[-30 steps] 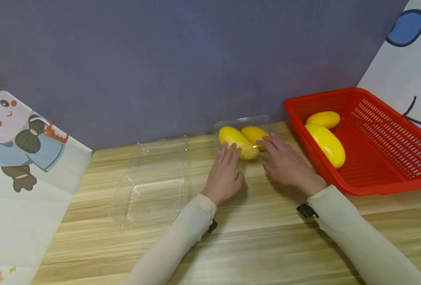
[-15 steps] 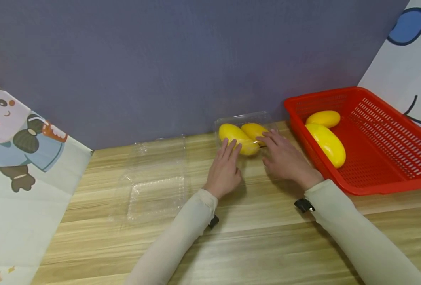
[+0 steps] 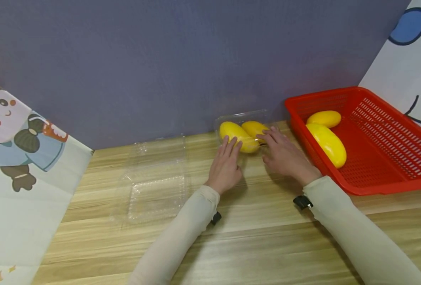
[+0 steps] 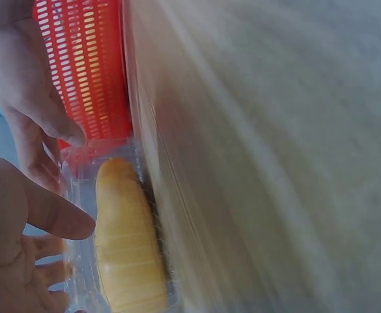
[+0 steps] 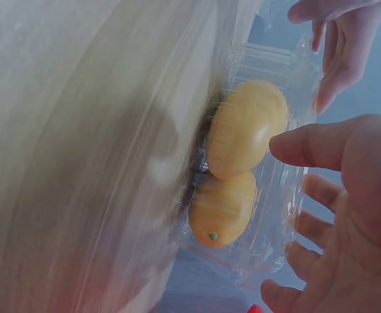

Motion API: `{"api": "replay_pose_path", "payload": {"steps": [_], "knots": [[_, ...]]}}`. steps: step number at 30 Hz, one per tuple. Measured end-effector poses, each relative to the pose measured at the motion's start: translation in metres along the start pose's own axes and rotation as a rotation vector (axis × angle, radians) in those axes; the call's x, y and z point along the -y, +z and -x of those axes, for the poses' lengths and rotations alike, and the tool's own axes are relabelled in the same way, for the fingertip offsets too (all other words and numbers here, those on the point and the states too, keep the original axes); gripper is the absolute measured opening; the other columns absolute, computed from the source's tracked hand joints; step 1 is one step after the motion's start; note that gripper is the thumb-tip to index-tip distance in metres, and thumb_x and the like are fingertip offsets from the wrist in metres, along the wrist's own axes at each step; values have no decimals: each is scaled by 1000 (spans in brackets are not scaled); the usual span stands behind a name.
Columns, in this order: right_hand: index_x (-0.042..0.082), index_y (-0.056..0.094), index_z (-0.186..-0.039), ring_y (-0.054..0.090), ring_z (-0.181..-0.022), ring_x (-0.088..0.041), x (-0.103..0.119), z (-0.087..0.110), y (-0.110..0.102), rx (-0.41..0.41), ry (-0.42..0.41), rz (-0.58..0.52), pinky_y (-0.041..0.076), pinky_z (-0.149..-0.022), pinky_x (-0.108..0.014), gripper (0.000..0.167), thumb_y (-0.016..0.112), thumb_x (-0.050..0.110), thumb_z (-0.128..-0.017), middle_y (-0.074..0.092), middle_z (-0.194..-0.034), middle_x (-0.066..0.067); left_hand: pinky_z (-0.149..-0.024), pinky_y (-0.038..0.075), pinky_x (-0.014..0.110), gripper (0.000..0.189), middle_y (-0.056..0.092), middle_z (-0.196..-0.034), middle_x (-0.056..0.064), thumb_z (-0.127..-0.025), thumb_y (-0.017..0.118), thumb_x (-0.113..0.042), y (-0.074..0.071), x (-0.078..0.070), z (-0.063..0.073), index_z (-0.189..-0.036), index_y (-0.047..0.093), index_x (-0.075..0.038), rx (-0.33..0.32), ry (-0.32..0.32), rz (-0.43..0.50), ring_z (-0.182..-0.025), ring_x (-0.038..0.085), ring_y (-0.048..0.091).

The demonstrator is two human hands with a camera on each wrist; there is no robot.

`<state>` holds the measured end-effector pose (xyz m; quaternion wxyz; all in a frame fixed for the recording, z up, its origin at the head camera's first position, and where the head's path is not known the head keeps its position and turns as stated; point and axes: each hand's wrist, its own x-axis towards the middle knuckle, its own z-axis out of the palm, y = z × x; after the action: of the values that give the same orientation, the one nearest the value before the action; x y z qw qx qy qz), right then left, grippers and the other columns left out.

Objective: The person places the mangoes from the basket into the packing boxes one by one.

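Observation:
Two yellow mangoes (image 3: 233, 132) lie side by side in a clear plastic clamshell box (image 3: 241, 115) against the back wall. Clear plastic covers them in the right wrist view, where one mango (image 5: 221, 212) shows its green stem end. My left hand (image 3: 225, 168) rests its straight fingers on the near left part of the box. Across from it, my right hand (image 3: 286, 158) touches the box's near right part with fingers spread. In the left wrist view the box (image 4: 83, 261) has a thumb along its near side and the other fingers beyond. Neither hand curls round the box.
A red plastic basket (image 3: 370, 150) stands at the right, close to my right hand, with a large mango (image 3: 327, 145) and a smaller mango (image 3: 323, 118) in it. Another clear clamshell box (image 3: 157, 182) lies spread on the wooden table at the left. A grey wall (image 3: 143, 71) bounds the back.
Both hands have moved slightly away from me, and the box with the mangoes has shifted a little towards the back wall. The basket and the left box stay put.

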<state>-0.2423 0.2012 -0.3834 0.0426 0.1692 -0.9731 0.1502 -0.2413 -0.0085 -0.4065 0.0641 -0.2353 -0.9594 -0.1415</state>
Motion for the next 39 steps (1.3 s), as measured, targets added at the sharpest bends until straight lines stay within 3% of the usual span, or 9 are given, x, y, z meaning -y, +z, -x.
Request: {"api": "replay_pose_path", "payload": {"steps": [30,39], "knots": [[9,38,-150,14,-152,-44,1,-4,-1,-1,-6,40,17,-122,-64,65,64,17,-91,28,-160,-19,-129,12,41,72,17,-167,3,-92,59,-19,3,-4,-6,-156,29,-15,3,-33,-23,-158,22,0],[11,21,-159,9,-153,-45,-1,5,4,36,-52,216,16,-123,-62,77,60,16,-92,14,-166,-19,-129,11,43,75,14,-168,4,-92,61,-23,2,-4,-5,-158,26,-16,28,-27,-35,-158,24,-2]]}}
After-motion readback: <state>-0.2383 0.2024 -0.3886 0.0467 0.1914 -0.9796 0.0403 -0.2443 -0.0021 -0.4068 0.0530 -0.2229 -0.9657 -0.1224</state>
